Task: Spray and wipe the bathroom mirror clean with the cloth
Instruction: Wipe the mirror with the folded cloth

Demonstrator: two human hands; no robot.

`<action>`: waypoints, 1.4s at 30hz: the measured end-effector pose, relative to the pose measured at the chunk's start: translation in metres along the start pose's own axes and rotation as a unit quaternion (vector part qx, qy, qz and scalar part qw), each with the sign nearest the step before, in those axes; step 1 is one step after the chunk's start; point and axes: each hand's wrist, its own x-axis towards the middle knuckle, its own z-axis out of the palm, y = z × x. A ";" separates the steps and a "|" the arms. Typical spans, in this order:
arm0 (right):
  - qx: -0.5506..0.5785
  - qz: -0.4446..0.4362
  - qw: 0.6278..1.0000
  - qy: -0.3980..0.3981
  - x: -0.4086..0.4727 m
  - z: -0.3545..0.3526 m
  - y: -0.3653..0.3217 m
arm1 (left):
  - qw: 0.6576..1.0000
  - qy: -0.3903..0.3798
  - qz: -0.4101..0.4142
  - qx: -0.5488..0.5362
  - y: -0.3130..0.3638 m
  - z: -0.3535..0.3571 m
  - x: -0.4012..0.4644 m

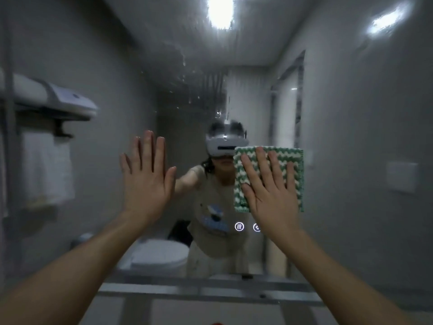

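1. Head view: bathroom mirror (339, 137) filling nearly the whole frame, streaked with wet runs and droplets in the upper centre, hazy elsewhere.
2. Left hand (146, 177) at centre left of the frame, fingers straight and together, palm flat toward the glass, holding nothing; whether actually touching the glass cannot be told.
3. Right hand (269, 191) at centre right, fingers straight and slightly spread, pressing flat on the cloth (290, 160) against the mirror, not curled round it.
4. Cloth green and white in a zigzag weave, roughly square, lying flat on the glass at centre right, upper and right parts showing past the fingers.
5. Two small lit round icons (239, 226) on the glass just below the cloth, the right one partly hidden behind the right wrist.
6. Reflected in the glass: a person in a pale printed T-shirt wearing a white headset (225, 144), a white toilet (161, 254) at lower centre, ceiling lights (220, 10) at the top.
7. Left edge of the frame: a white wall unit (68, 102) with a pale towel (46, 170) hanging below it.
8. Bottom of the frame: a grey ledge (187, 289) running under the mirror.
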 end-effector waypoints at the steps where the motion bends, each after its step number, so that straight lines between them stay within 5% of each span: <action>1: 0.006 0.012 1.000 0.001 0.001 0.001 -0.004 | 1.000 0.001 0.005 0.004 -0.001 -0.001 0.001; 10: 0.030 0.088 0.995 0.017 0.061 0.007 -0.061 | 0.989 0.011 0.137 0.064 -0.043 -0.024 0.026; 14: 0.046 0.033 0.998 0.010 0.121 0.007 -0.105 | 0.996 0.041 0.075 0.038 -0.079 -0.029 0.052; 24: 0.017 -0.043 0.998 -0.045 0.253 0.004 -0.194 | 0.989 0.127 0.072 -0.031 -0.127 -0.039 0.122; 33: -0.003 -0.101 0.994 -0.046 0.258 -0.006 -0.145 | 0.996 0.090 0.021 -0.020 -0.078 -0.047 0.127; 42: 0.008 -0.009 0.999 -0.037 0.216 -0.022 0.006 | 0.986 0.079 0.141 0.039 0.064 -0.041 0.156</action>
